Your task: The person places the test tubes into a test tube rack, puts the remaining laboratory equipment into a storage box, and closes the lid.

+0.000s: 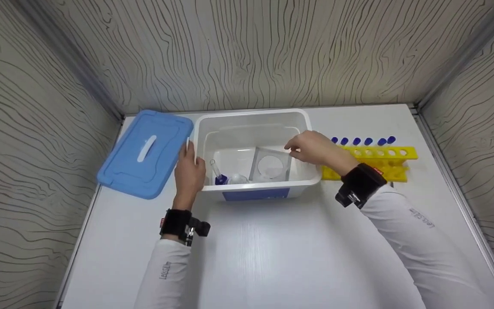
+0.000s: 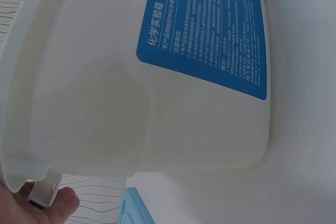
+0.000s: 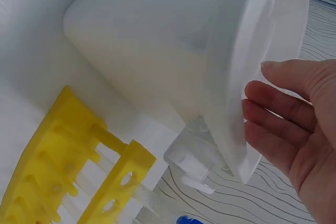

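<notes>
A white plastic storage box (image 1: 253, 113) stands open on the table with a blue label on its front. My left hand (image 1: 190, 169) holds the left side of the box, fingers at a white side latch (image 2: 46, 188). My right hand (image 1: 311, 147) is at the right rim, fingers loosely bent and nothing held; the thumb stands apart in the right wrist view. Inside the box lie a wire gauze square (image 1: 256, 165) with a white round centre, a glass test tube (image 1: 215, 168), a small blue piece (image 1: 221, 180) and a whitish rounded item (image 1: 237, 178).
A blue lid (image 1: 161, 159) with a white handle lies left of the box. On the right, a yellow test tube rack (image 1: 411, 152) holds several tubes with blue caps (image 1: 356, 140). Another latch (image 3: 191, 156) hangs on the box's right side. Patterned walls border the table.
</notes>
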Demonstrator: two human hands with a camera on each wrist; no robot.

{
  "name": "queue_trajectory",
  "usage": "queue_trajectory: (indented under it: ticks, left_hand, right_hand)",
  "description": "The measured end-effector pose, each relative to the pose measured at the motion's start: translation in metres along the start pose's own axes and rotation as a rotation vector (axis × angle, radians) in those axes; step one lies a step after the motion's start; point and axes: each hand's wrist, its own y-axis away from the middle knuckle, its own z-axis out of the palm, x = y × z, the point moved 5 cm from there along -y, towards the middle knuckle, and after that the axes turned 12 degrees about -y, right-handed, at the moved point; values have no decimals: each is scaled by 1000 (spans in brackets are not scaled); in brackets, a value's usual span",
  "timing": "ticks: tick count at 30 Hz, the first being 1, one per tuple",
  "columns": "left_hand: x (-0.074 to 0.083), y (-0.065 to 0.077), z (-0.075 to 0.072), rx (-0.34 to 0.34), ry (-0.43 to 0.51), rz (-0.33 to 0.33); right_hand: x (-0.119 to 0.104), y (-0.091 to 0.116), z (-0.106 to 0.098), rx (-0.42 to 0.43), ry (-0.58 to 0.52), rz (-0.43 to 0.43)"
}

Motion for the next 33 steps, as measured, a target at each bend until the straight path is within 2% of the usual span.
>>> queue_trajectory:
  ticks: [7,14,19,23,26,29,33]
  left_hand:
    - [-2,0,-1,2,21,2]
    - [-2,0,0,-12,15,-13]
    - [0,1,-1,-14,22,-10]
    - [-1,0,-1,-10,13,0]
    - [-1,0,-1,-9,11,3]
    - [-2,0,-1,-11,12,1]
    - [-2,0,0,-12,14,0]
  right_hand:
    - [3,31,-22,182,-202,45]
    - [18,72,-42,483,-278,-32]
    - [40,110,-55,689,-340,-37]
    - [63,140,-59,812,-391,23]
    - [84,161,-55,868,-429,107]
    - [103,179,-48,896,-442,202]
    - [126,201,-34,879,-414,347]
